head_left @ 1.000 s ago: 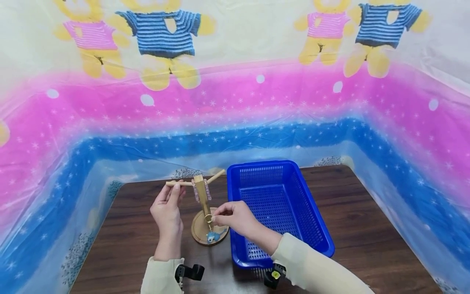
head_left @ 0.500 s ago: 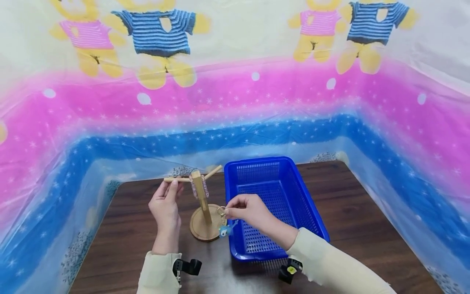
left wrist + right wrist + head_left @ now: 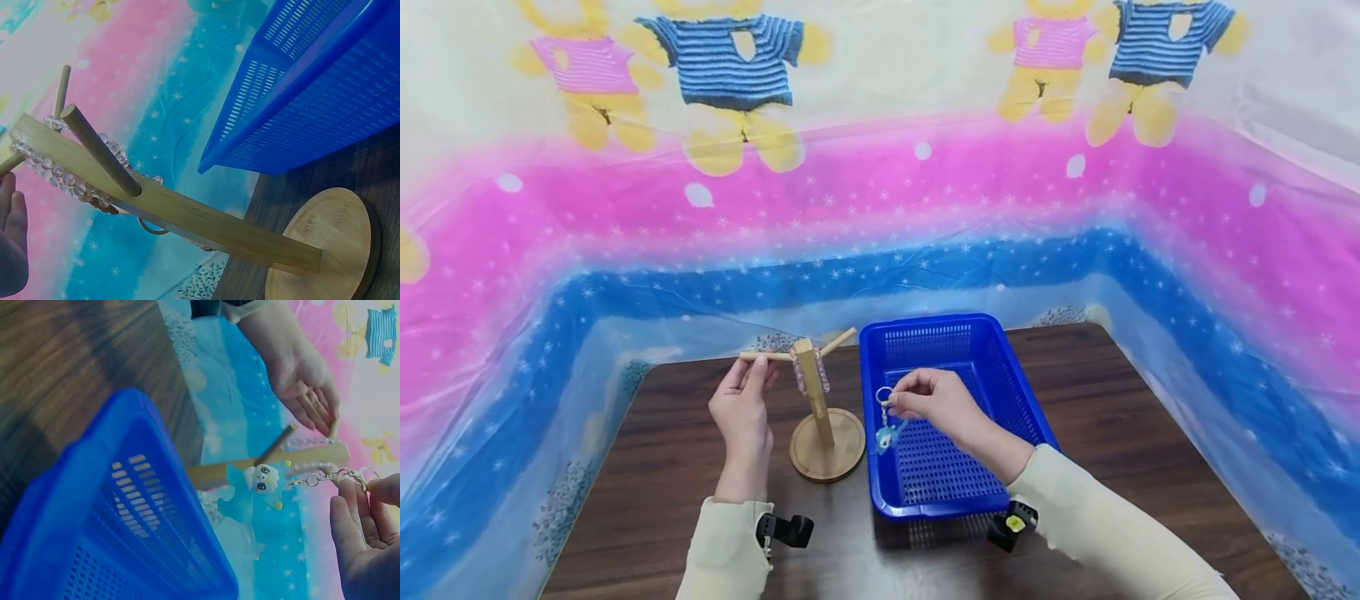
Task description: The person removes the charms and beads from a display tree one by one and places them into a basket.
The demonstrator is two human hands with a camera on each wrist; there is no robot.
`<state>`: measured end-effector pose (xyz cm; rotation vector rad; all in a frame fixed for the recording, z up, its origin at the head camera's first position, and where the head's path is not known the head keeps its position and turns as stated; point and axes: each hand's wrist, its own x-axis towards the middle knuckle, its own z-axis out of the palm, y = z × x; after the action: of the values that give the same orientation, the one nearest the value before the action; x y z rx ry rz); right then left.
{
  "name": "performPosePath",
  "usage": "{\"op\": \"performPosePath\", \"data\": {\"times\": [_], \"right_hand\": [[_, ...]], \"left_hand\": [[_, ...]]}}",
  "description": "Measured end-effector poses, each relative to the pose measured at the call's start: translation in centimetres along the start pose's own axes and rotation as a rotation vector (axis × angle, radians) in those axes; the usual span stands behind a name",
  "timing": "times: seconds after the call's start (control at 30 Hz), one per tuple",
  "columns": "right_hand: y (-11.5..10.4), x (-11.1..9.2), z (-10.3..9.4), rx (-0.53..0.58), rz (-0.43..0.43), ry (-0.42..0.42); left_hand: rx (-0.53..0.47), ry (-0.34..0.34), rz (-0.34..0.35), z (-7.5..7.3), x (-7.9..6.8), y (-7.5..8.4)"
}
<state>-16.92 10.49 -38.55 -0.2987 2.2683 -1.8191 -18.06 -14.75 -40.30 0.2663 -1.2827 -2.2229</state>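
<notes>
In the head view my right hand (image 3: 943,408) pinches the metal ring of a keychain over the left part of a blue basket (image 3: 958,508). From its short chain hangs a light-blue figurine with a white face (image 3: 250,487), plain in the right wrist view. My left hand (image 3: 741,412) pinches the left peg of a wooden stand (image 3: 822,400) between thumb and fingers. The stand is upright on a round base (image 3: 331,244). Strands of clear pinkish beads (image 3: 62,178) hang on its pegs near the top. A ring partly shows behind the post in the left wrist view.
The basket has slotted walls and stands right of the stand, close beside its base. Both are on a dark wood-grain table (image 3: 647,467). A printed curtain (image 3: 880,200) with bears and snowflakes encloses the back and sides.
The right hand has carried the keychain away from the stand's post, rightward and up, to above the basket. My left hand keeps its hold on the peg.
</notes>
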Motion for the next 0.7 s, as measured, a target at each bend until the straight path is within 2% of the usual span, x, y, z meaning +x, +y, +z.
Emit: {"op": "performPosePath", "data": {"times": [0.3,0.7], "right_hand": [[-0.4,0.8,-1.7,-0.007,-0.008,0.026],[-0.2,2.2,-2.3,-0.02,0.011,0.057]], "left_hand": [[0.021,0.008,0.001,-0.2,0.1,-0.2],[0.027,-0.005,0.006,-0.3,0.3,-0.1]]}}
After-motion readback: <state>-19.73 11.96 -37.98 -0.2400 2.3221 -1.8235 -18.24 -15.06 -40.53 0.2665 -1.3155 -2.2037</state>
